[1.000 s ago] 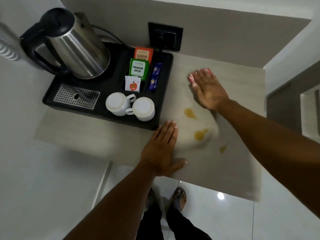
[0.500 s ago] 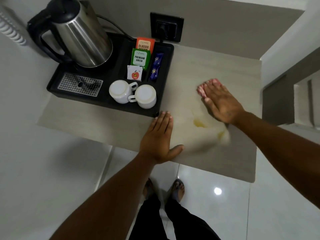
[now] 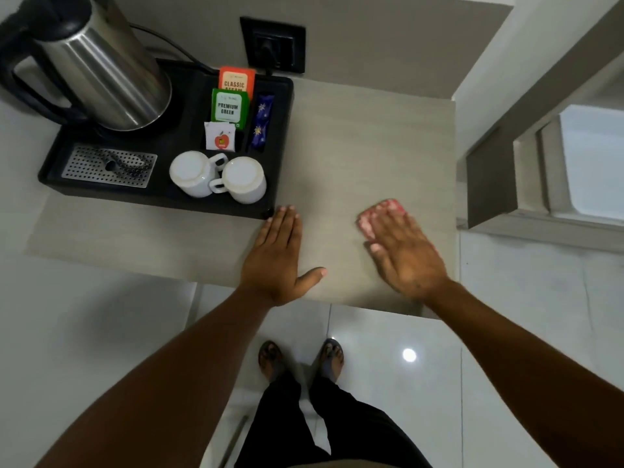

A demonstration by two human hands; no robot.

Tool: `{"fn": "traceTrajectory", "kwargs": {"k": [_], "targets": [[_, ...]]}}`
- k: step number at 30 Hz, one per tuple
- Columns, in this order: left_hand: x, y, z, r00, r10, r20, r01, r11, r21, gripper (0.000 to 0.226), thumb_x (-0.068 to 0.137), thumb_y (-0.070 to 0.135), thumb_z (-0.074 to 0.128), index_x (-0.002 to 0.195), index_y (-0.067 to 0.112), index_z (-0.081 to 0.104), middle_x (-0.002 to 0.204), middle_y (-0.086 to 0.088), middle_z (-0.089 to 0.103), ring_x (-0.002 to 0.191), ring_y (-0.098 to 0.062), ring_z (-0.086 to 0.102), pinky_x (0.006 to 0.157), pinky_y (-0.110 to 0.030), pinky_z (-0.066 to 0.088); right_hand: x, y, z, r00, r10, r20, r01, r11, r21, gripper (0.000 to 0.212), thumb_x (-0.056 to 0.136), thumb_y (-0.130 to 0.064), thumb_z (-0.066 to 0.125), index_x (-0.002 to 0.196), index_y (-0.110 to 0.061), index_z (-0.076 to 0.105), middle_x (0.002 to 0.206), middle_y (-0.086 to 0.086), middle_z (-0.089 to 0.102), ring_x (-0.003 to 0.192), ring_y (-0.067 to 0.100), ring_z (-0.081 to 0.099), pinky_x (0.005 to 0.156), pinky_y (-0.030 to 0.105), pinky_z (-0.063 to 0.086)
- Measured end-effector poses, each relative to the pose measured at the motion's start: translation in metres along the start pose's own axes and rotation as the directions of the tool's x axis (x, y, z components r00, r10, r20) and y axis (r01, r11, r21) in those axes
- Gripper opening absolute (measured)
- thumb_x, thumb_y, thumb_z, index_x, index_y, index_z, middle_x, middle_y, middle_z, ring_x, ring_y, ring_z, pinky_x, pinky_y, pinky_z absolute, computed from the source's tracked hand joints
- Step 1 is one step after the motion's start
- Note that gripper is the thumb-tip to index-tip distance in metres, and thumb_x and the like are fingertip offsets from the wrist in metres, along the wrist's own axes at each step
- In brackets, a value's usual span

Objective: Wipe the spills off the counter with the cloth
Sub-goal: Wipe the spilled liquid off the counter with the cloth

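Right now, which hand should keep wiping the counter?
The right hand. It lies flat on the pink cloth, pressing it to the counter. The left hand rests bare beside the tray, away from the cloth.

Materials and surface finishes on and around the pale, wood-grained matt bench (image 3: pixel 371 136).

Brushed steel kettle (image 3: pixel 111 79), glossy, with a black plastic handle; matt black plastic tray (image 3: pixel 283 130) with a perforated metal drip grille (image 3: pixel 109 166); two glazed white ceramic cups (image 3: pixel 217 177); printed paper tea sachets (image 3: pixel 229 104); pink soft cloth (image 3: pixel 366 221); polished, reflective white floor tiles (image 3: pixel 388 383).
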State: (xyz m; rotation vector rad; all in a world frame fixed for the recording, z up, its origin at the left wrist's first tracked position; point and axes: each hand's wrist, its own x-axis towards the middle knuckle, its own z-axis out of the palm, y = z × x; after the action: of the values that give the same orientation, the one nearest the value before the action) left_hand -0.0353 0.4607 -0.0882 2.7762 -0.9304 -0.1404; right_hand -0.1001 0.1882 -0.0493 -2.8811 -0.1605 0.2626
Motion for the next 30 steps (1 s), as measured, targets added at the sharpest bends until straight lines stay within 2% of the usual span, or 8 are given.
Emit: {"fn": "traceTrajectory", "kwargs": {"k": [5, 9, 14, 18, 21, 24, 26, 30], "targets": [[0.001, 0.000, 0.000, 0.999, -0.018, 0.041, 0.017, 0.999, 0.027, 0.110, 0.089, 0.079, 0.037, 0.160, -0.001, 0.011, 0.170, -0.021, 0.010, 0.159, -0.033, 0.003, 0.129, -0.050, 0.011, 0.054, 0.043, -0.028, 0.964, 0.251, -0.084, -0.249, 0.968, 0.026, 0.064, 0.104, -0.043, 0.015, 0.158, -0.009, 0.024, 0.166, 0.017, 0.022, 0.155, 0.035, 0.009, 0.126, 0.049, 0.008], [0.001, 0.000, -0.002, 0.998, -0.019, 0.067, 0.017, 0.999, 0.040, 0.110, 0.089, 0.079, 0.034, 0.160, -0.001, 0.008, 0.171, -0.022, 0.009, 0.159, -0.034, 0.003, 0.129, -0.051, 0.011, 0.072, -0.002, -0.014, 0.978, 0.182, -0.103, -0.181, 0.983, 0.023, 0.058, 0.105, -0.039, 0.026, 0.156, -0.012, 0.031, 0.164, 0.016, 0.028, 0.155, 0.037, 0.012, 0.125, 0.049, 0.008], [0.002, -0.001, -0.001, 0.998, -0.007, 0.064, 0.002, 0.997, 0.071, 0.110, 0.090, 0.081, 0.029, 0.159, -0.002, 0.010, 0.169, -0.025, 0.013, 0.158, -0.036, 0.008, 0.128, -0.052, 0.014, 0.000, -0.052, 0.028, 0.996, 0.076, -0.037, -0.076, 0.997, 0.004, 0.063, 0.106, -0.045, 0.021, 0.160, -0.012, 0.017, 0.168, 0.011, 0.014, 0.157, 0.027, 0.002, 0.127, 0.046, 0.005], [0.001, -0.002, 0.000, 0.997, -0.006, 0.073, 0.001, 0.997, 0.075, 0.109, 0.090, 0.081, 0.026, 0.159, -0.002, 0.009, 0.169, -0.024, 0.011, 0.159, -0.036, 0.006, 0.128, -0.052, 0.014, -0.033, -0.007, 0.019, 0.988, 0.155, -0.022, -0.155, 0.988, 0.010, 0.065, 0.104, -0.049, 0.013, 0.160, -0.017, 0.017, 0.168, 0.011, 0.014, 0.156, 0.029, 0.001, 0.127, 0.046, 0.006], [0.003, -0.003, 0.000, 0.996, 0.006, 0.090, -0.012, 0.998, 0.068, 0.106, 0.093, 0.079, 0.022, 0.159, -0.002, 0.007, 0.170, -0.025, 0.009, 0.159, -0.037, 0.004, 0.129, -0.052, 0.010, -0.003, 0.027, -0.003, 0.950, 0.304, -0.074, -0.301, 0.953, 0.041, 0.067, 0.103, -0.047, 0.010, 0.160, -0.013, 0.015, 0.169, 0.014, 0.013, 0.156, 0.030, 0.000, 0.127, 0.046, 0.003], [0.004, -0.001, -0.002, 0.994, 0.015, 0.104, -0.021, 0.998, 0.057, 0.097, 0.097, 0.070, 0.023, 0.159, -0.003, 0.007, 0.170, -0.025, 0.007, 0.159, -0.036, 0.003, 0.129, -0.052, 0.009, 0.029, 0.013, -0.009, 0.900, 0.422, -0.112, -0.416, 0.906, 0.072, 0.066, 0.102, -0.044, 0.019, 0.159, -0.009, 0.019, 0.168, 0.016, 0.016, 0.156, 0.034, 0.004, 0.127, 0.049, 0.005], [0.004, -0.002, -0.004, 0.995, 0.017, 0.094, -0.021, 0.999, 0.046, 0.090, 0.099, 0.062, 0.024, 0.159, -0.004, 0.010, 0.169, -0.026, 0.009, 0.159, -0.036, 0.004, 0.129, -0.051, 0.008, 0.032, -0.020, 0.001, 0.900, 0.416, -0.129, -0.410, 0.909, 0.072, 0.063, 0.103, -0.041, 0.025, 0.158, -0.012, 0.023, 0.167, 0.017, 0.019, 0.155, 0.036, 0.005, 0.126, 0.048, 0.007], [0.004, -0.001, -0.005, 0.997, 0.024, 0.080, -0.027, 0.999, 0.038, 0.085, 0.100, 0.057, 0.020, 0.159, -0.004, 0.014, 0.169, -0.026, 0.013, 0.158, -0.037, 0.008, 0.129, -0.051, 0.010, -0.007, -0.083, 0.032, 0.950, 0.294, -0.104, -0.284, 0.954, 0.098, 0.063, 0.104, -0.043, 0.018, 0.160, -0.014, 0.015, 0.169, 0.014, 0.010, 0.156, 0.032, -0.003, 0.127, 0.050, 0.006]]}}
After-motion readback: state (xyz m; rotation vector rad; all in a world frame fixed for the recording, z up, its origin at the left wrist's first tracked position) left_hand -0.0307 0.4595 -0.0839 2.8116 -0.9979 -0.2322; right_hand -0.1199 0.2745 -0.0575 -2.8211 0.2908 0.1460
